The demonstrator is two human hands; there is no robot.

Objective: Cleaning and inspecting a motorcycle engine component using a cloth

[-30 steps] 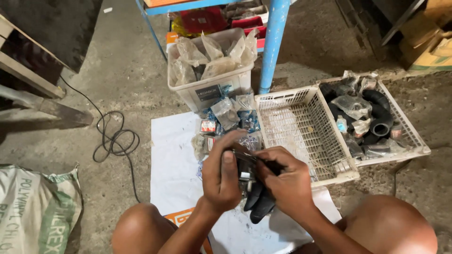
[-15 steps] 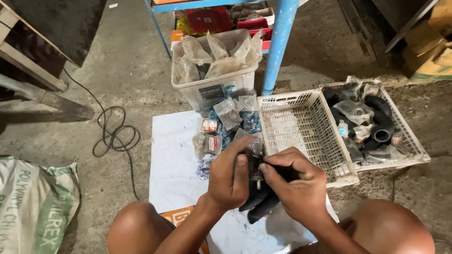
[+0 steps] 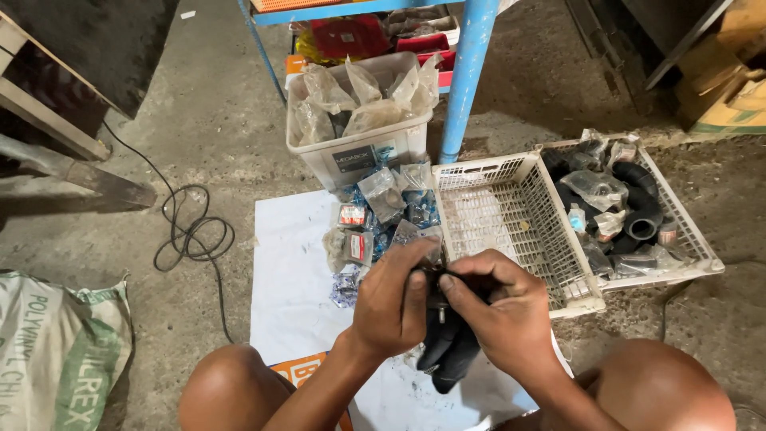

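Observation:
My left hand [image 3: 395, 307] and my right hand [image 3: 503, 311] meet over a white sheet [image 3: 291, 279] on the floor. Both grip a small dark part [image 3: 437, 297] pinched between the fingertips; its shape is mostly hidden by my fingers. Black rubber pieces [image 3: 451, 355] hang just below my hands. A pile of small clear bags with parts [image 3: 375, 227] lies on the sheet just beyond my hands. My bare knees frame the bottom of the view.
A white slotted basket [image 3: 511, 219] stands to the right, with a second basket holding black hoses and bagged parts [image 3: 630, 207] beside it. A white tub of plastic bags [image 3: 359, 120] sits ahead by a blue post [image 3: 467, 80]. A black cable [image 3: 191, 239] and a sack [image 3: 56, 351] lie to the left.
My hands have stayed together on the small dark part, with my fingers shifting a little on it. The view has drifted slightly.

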